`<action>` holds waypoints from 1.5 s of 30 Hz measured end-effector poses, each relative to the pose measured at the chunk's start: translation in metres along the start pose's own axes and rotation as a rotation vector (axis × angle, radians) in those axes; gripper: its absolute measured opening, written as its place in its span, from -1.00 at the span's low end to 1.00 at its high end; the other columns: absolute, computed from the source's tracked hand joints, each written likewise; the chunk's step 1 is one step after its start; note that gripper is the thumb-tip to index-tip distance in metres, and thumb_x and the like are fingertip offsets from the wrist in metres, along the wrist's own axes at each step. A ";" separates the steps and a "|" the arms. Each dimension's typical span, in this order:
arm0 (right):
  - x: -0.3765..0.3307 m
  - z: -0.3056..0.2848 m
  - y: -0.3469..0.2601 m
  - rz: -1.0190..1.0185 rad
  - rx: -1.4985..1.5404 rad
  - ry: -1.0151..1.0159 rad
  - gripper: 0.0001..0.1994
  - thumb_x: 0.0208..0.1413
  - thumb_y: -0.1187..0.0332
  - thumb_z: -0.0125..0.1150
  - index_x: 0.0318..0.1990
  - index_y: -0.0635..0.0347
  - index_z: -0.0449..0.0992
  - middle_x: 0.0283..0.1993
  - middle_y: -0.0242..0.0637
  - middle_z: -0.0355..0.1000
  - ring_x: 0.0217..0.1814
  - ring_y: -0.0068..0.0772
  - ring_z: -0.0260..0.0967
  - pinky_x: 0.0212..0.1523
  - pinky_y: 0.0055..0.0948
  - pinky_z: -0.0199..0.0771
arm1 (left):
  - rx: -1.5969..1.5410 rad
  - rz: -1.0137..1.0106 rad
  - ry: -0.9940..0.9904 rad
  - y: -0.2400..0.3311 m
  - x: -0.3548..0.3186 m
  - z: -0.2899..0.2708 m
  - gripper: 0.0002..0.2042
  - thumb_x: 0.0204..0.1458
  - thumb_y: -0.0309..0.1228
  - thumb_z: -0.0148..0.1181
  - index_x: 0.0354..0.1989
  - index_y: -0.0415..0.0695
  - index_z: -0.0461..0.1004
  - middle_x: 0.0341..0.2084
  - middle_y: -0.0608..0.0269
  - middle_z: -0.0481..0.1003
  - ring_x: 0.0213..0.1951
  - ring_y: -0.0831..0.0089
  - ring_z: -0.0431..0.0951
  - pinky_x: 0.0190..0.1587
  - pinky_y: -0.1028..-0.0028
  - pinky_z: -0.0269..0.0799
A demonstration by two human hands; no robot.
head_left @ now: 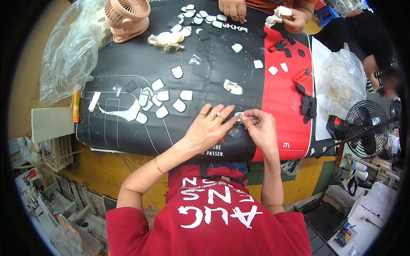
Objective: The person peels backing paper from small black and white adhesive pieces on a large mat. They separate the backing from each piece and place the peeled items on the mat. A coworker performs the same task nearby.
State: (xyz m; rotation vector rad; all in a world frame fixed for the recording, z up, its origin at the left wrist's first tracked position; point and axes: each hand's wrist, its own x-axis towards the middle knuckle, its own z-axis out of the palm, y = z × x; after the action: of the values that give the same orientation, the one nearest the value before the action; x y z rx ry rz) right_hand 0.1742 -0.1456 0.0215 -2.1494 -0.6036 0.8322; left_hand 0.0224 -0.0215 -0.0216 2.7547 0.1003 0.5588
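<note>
I am pinching the small white rounded foam-like patch (238, 115) between both hands, left hand (209, 128) and right hand (260, 128) fingertips clamped on its edges; it is lying just right of the white patch cluster (160, 102) on the black mat (205, 81); looks light, soft, flimsy; I judge edge grips best.

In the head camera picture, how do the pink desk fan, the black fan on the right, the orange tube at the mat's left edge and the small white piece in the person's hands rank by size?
Largest to smallest as they look:
1. Pink desk fan and black fan: look alike, and the fisheye rim makes ranking them unsure.
2. Orange tube.
3. Small white piece, pinched between left hand and right hand.
</note>
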 end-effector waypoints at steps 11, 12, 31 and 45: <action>-0.011 0.015 0.000 -0.156 -0.275 0.243 -0.62 0.13 0.23 0.36 -0.01 0.30 0.49 -0.46 -0.23 0.48 -0.45 -0.22 0.49 -0.39 -0.24 0.46 | -0.009 -0.023 -0.090 0.002 0.003 -0.005 -0.58 -0.04 -0.38 0.24 0.07 -0.13 0.51 0.17 0.09 0.34 0.17 0.19 0.36 0.19 0.12 0.25; -0.012 0.017 0.001 -0.191 -0.355 0.301 -0.59 0.14 0.19 0.36 0.02 0.28 0.47 -0.44 -0.22 0.47 -0.41 -0.17 0.49 -0.37 -0.21 0.46 | -0.011 -0.022 -0.092 0.002 0.004 -0.005 -0.57 -0.04 -0.39 0.24 0.07 -0.13 0.51 0.17 0.09 0.34 0.17 0.19 0.35 0.19 0.12 0.25; 0.005 0.010 0.028 -0.147 0.040 0.451 -0.82 0.20 0.35 0.30 -0.16 0.28 0.55 -0.61 -0.42 0.31 -0.57 -0.58 0.24 -0.49 -0.45 0.31 | -0.079 -0.205 -0.008 0.009 0.025 0.001 -0.67 -0.02 -0.22 0.37 -0.12 -0.09 0.56 0.03 0.13 0.42 0.12 0.17 0.39 0.17 0.12 0.20; -0.025 -0.025 0.040 -0.157 0.121 0.322 -0.80 0.27 0.37 0.26 -0.08 0.34 0.56 -0.43 -0.47 0.42 -0.43 -0.72 0.24 -0.43 -0.63 0.30 | -0.040 -0.374 0.090 0.002 0.023 0.011 -0.81 -0.01 -0.31 0.35 -0.26 -0.06 0.53 0.06 0.15 0.43 0.17 0.15 0.38 0.22 0.11 0.14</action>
State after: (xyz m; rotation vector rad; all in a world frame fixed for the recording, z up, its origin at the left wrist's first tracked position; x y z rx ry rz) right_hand 0.1817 -0.1976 0.0123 -2.0384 -0.5318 0.4149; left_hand 0.0482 -0.0240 -0.0223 2.5781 0.6039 0.5707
